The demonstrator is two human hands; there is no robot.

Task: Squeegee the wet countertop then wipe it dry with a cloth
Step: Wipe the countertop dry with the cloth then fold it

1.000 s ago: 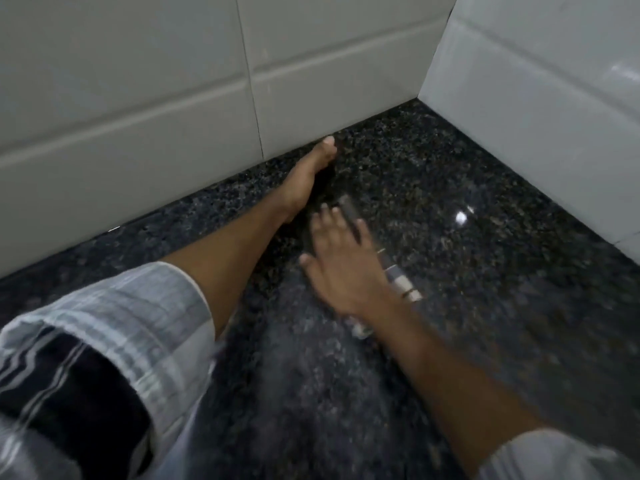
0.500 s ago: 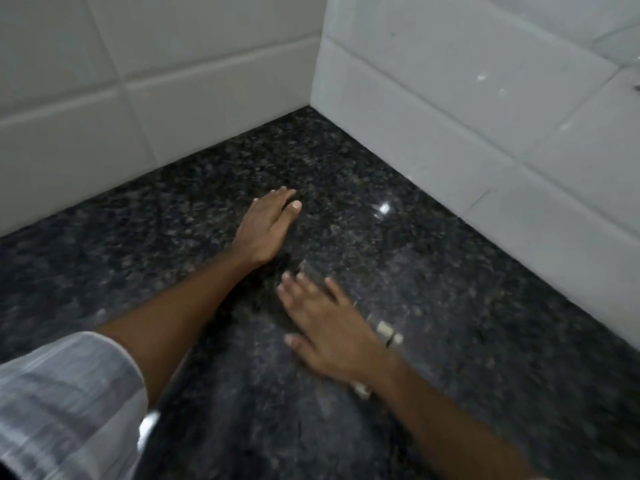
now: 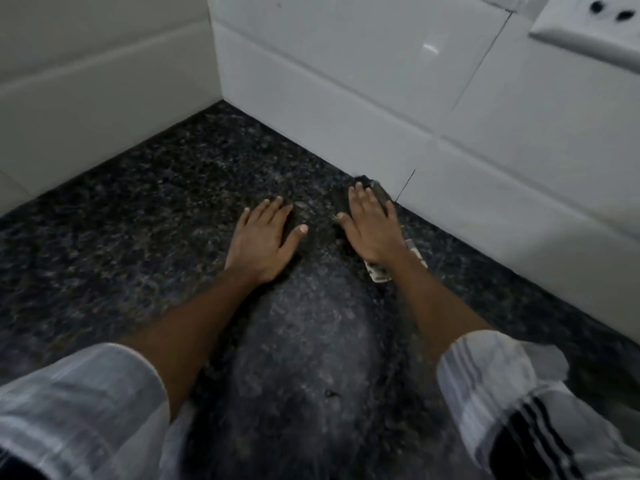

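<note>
Granite bench (image 3: pixel 138 244), black and speckled: within the last second both hands have slid from the back wall toward the right-hand tiles (image 3: pixel 346 98), so squeegeeing looks underway, with drying still to come. The left hand (image 3: pixel 263 240) lies flat on the stone, fingers straight, holding nothing. The right hand (image 3: pixel 372 230) presses straight-fingered on the squeegee (image 3: pixel 378 271), just beside that wall.

L hand (image 3: pixel 265 237): palm down, flat; fingers straight, slightly spread; thumb out to the right.
R hand (image 3: pixel 372 230): palm down, flat; fingers straight, close together, pointing fwd; thumb out to the left.
L forearm (image 3: pixel 194 327): bare, stretched fwd, angled up-right.
R forearm (image 3: pixel 429 306): bare, stretched fwd, angled up-left.
L wrist (image 3: pixel 247 271): approx. straight.
R wrist (image 3: pixel 391 261): approx. straight.
Spacing: hands side by side, apart, thumbs facing; R a bit further fwd.
</note>
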